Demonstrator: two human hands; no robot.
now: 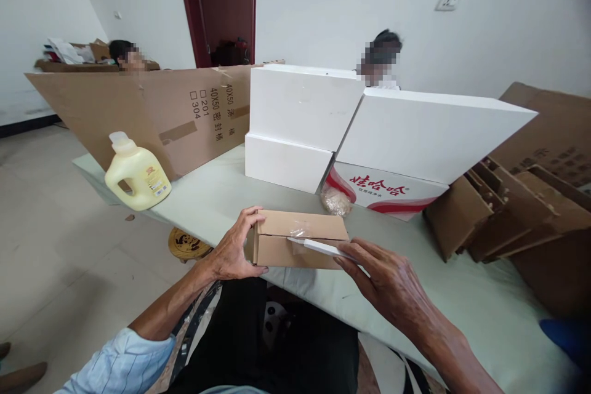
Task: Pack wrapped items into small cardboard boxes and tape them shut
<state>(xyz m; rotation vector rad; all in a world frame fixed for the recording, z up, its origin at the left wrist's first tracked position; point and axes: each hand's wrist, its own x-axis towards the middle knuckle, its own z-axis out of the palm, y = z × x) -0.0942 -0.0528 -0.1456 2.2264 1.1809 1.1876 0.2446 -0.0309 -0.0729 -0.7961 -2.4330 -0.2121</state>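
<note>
The box (300,240) is small, brown cardboard, closed, lying flat at the near edge of the tabletop (221,191), with clear tape (298,233) across its top. A thin white strip (318,247) lies slanted against its front.

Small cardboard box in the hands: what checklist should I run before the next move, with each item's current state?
1. Left hand grips the small cardboard box at its left end: ok.
2. Right hand holds the white flat strip against the box top: ok.
3. Box flaps closed: ok.
4. Clear tape smooth over the seam: cannot tell, glare.
5. Box fully on the table: cannot tell, it sits at the near edge.
</note>
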